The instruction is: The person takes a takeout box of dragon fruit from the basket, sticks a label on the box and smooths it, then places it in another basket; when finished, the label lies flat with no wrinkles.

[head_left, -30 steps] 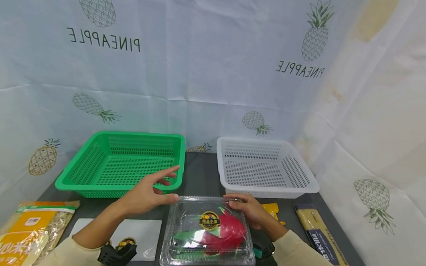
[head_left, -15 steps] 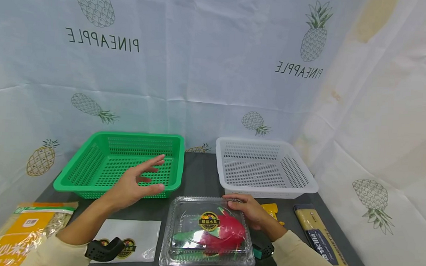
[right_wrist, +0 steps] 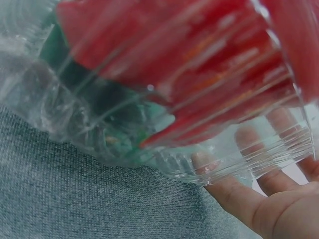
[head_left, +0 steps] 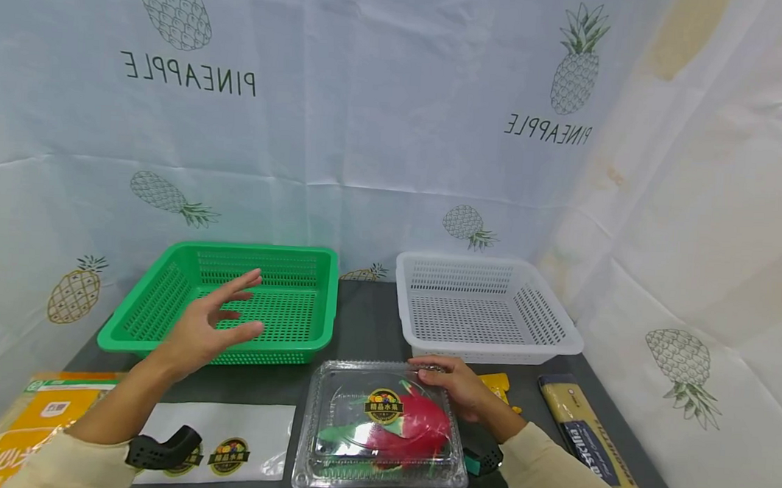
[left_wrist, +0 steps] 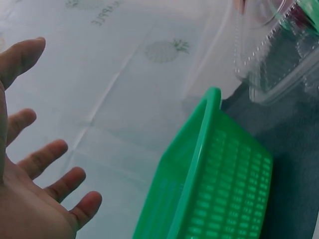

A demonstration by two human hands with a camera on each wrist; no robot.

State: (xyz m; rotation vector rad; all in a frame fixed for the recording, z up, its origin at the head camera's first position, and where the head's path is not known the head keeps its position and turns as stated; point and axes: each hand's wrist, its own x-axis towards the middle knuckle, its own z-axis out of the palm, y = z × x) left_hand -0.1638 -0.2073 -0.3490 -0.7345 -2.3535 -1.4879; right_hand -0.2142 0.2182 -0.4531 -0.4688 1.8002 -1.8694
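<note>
A clear plastic clamshell box [head_left: 346,463] with a round gold-and-black label on its lid stands at the front middle of the head view. Inside it lies a red dragon fruit [head_left: 424,426] with green tips. My right hand [head_left: 459,388] grips the box at its back right corner; in the right wrist view, fingers [right_wrist: 279,181] of that hand show partly through the clear wall. My left hand [head_left: 194,337] hovers in front of the green basket [head_left: 324,307], fingers spread, holding nothing. In the left wrist view its fingers are apart from the basket's rim.
A white basket [head_left: 485,356] stands at the back right. A sheet of round labels [head_left: 269,422] lies left of the box, with a yellow grain bag [head_left: 43,432] beyond it. A small yellow packet [head_left: 496,384] and a spaghetti pack [head_left: 589,439] lie on the right.
My left hand has come away from the box's back left corner and moved left, uncovering more of the label sheet. The right hand and the box have stayed in place.
</note>
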